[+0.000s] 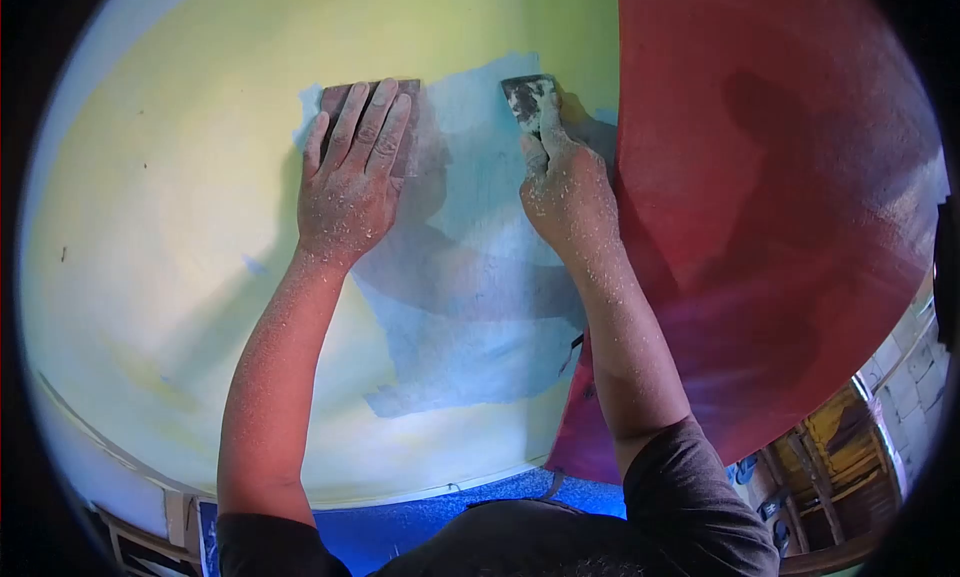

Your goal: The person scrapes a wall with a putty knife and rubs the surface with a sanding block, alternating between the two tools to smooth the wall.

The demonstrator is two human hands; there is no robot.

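My left hand (352, 172) lies flat on a dark sanding block (410, 102) and presses it against the yellow-green wall (170, 207), at the upper left edge of a scraped pale blue patch (470, 297). My right hand (565, 192) grips a putty knife (528, 99) whose blade touches the wall at the top right of the same patch. Both hands and forearms are speckled with white dust.
A red painted wall section (760, 197) adjoins on the right. Below the wall lies a blue floor covering (430, 522). Wooden shelves or furniture (840, 467) appear at the lower right. A white baseboard (130, 447) runs along the wall's bottom.
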